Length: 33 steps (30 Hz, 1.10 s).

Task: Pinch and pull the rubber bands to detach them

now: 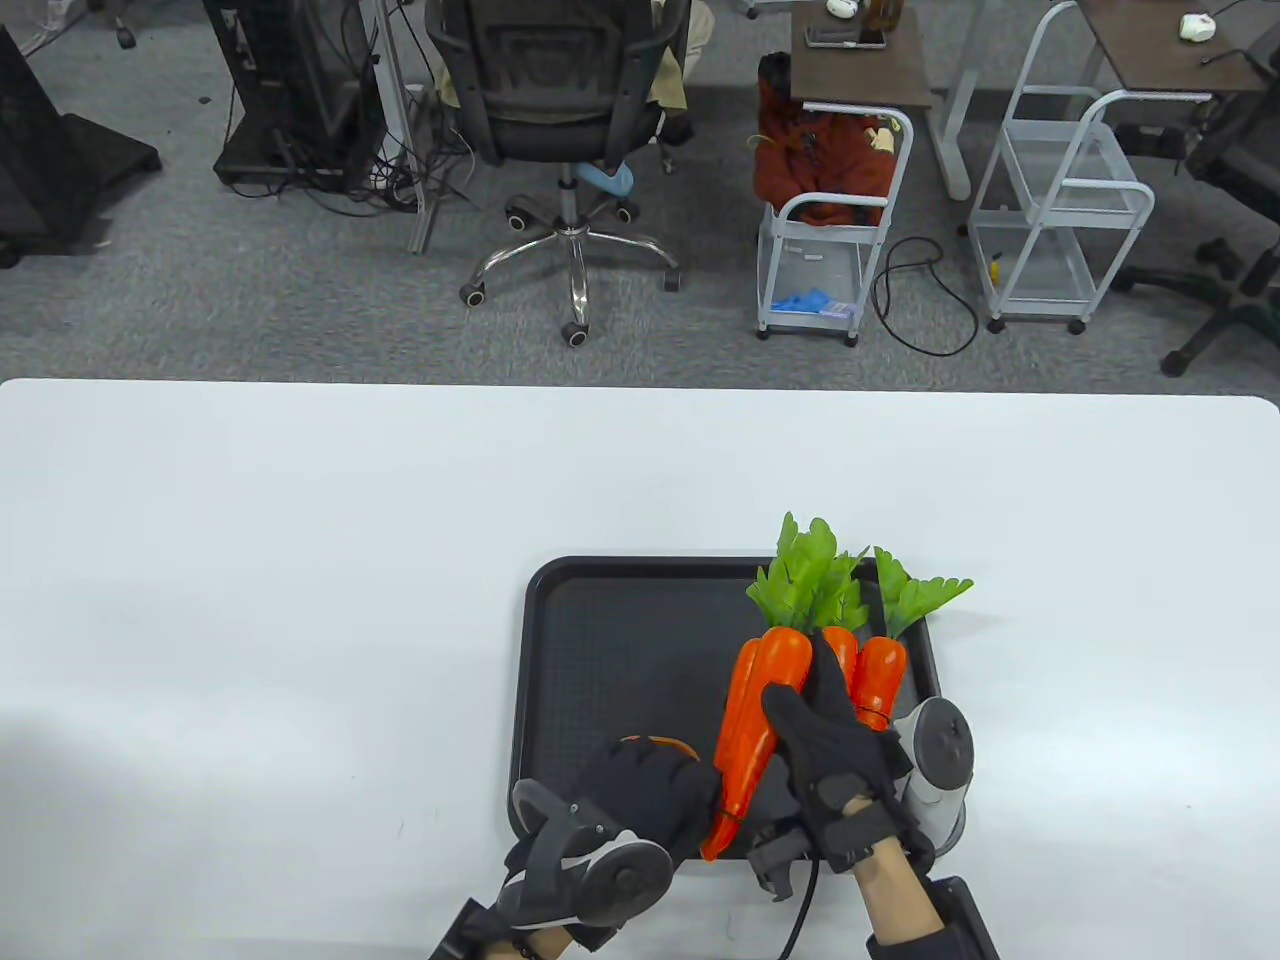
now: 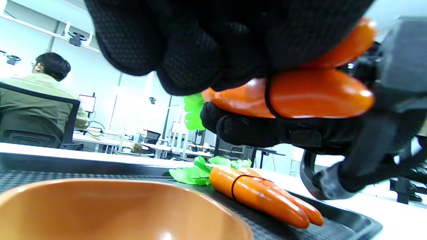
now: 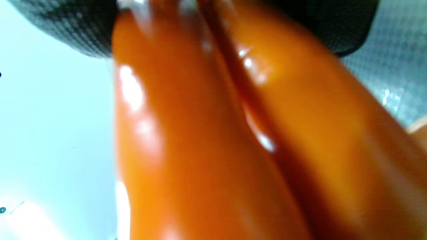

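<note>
A black tray (image 1: 560, 640) lies on the white table (image 1: 250, 600) and serves as the landmark here. Above the tray's near right part, the right hand (image 1: 835, 745) grips a bundle of orange toy carrots (image 1: 760, 710), its fingers wrapped over the bundle's middle; the green leaves (image 1: 810, 580) point toward the tray's far right corner and the tips toward its near edge. The left hand (image 1: 645, 800) is over the tray's near edge, at the tips of that bundle. In the left wrist view its fingers (image 2: 186, 66) are curled together against the held carrots (image 2: 313, 93), right at a thin dark rubber band (image 2: 268, 100) that circles them (whether the fingertips actually pinch the band cannot be told).

A second bundle of carrots (image 2: 263, 195) lies on the tray floor, toward the tray's right side beyond the right hand, with its own dark band (image 2: 235, 186) around the middle and leaves toward the far edge. An orange bowl (image 2: 116, 210) sits in the tray's near part, under the left hand.

The right wrist view is filled by blurred orange carrot surface (image 3: 206, 140).
</note>
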{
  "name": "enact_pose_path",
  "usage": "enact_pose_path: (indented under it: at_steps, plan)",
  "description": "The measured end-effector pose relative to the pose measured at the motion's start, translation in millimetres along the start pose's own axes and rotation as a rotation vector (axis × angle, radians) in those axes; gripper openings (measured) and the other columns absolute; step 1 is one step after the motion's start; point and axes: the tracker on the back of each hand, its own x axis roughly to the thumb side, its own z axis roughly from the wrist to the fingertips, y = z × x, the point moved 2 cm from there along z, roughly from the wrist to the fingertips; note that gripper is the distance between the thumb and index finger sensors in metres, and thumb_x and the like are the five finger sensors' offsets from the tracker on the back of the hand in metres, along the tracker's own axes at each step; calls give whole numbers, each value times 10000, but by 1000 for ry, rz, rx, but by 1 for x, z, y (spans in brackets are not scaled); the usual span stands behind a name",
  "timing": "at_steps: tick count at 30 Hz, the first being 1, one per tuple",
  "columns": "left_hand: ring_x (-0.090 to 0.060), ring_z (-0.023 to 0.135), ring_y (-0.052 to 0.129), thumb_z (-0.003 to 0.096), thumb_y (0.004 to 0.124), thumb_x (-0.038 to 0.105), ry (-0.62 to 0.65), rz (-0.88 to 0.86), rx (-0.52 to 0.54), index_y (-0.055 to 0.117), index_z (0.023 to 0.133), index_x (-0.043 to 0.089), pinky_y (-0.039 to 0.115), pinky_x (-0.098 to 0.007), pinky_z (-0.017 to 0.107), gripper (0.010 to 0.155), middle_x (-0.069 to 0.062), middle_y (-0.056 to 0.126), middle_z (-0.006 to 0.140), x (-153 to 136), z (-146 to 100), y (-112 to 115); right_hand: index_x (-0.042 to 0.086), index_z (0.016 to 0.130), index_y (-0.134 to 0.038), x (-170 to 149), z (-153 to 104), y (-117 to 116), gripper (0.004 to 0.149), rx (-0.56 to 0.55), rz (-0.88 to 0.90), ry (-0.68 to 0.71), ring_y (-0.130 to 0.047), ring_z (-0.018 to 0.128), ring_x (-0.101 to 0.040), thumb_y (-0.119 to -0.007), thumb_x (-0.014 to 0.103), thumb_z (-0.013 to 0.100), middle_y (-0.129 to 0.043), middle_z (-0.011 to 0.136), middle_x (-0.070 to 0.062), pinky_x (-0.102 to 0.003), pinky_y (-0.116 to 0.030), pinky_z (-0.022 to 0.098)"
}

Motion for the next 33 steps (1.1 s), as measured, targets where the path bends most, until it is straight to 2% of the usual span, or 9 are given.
enact_pose_path:
  at_steps: [7,12,17,25,33]
  plan:
    - [-144,521,1070,456,764,452,32,17,-64,857,806,325,898,-458,528,383,67,1073,632,7,2,0,197,1090,-330,1,1,10,882,-20,-5,15,-786,750,-646,-825,582,469,-298,1091,-288,-635,-753,506]
    - [-128,469,1081,446,771,468,17,163,-123,875,789,309,918,-442,492,392,79,1088,581,2,9,-9,196,1089,-329,5,0,19,882,-44,-24,41,-786,749,-645,-822,584,470,-296,1091,-287,-631,-756,504]
    - [-123,430,1081,441,783,470,-6,298,-230,888,778,285,925,-435,465,398,79,1093,542,-5,28,-13,194,1089,-329,8,0,22,882,-41,-12,50,-789,747,-643,-820,586,471,-299,1089,-288,-629,-757,502]
    - [-122,400,1085,436,812,462,50,485,-402,915,763,276,931,-432,449,390,78,1106,509,-1,48,13,190,1089,-333,10,-2,25,883,-37,-2,54,-792,741,-643,-822,586,470,-305,1087,-291,-626,-761,497]
    - [-124,383,1088,426,838,461,93,580,-476,935,748,277,933,-431,440,383,74,1116,486,0,49,40,187,1090,-332,12,-2,27,883,-45,2,65,-797,739,-640,-819,590,472,-306,1087,-293,-614,-769,492]
